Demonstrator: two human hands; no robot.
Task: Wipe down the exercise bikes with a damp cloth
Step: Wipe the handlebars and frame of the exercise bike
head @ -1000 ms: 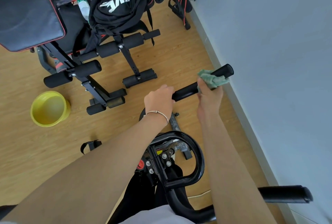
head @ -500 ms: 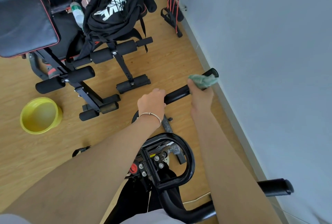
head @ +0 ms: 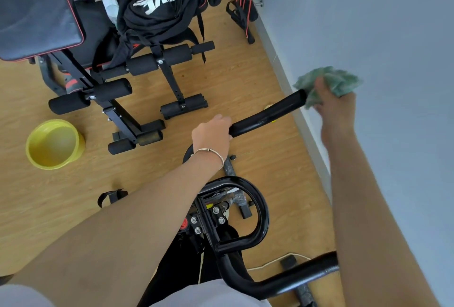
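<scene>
- Our exercise bike (head: 263,213) stands below us beside the wall (head: 368,23); its far handlebar (head: 267,113) runs lengthwise from the centre out toward that wall.
- Our left hand (head: 212,135) curls round the bar's inner end, likely to steady it.
- Our right hand (head: 336,107), nearer the outer tip, bunches its fingers round the cloth (head: 329,80).
- The cloth meets the tip; the bare bar lies leftward from it.
</scene>
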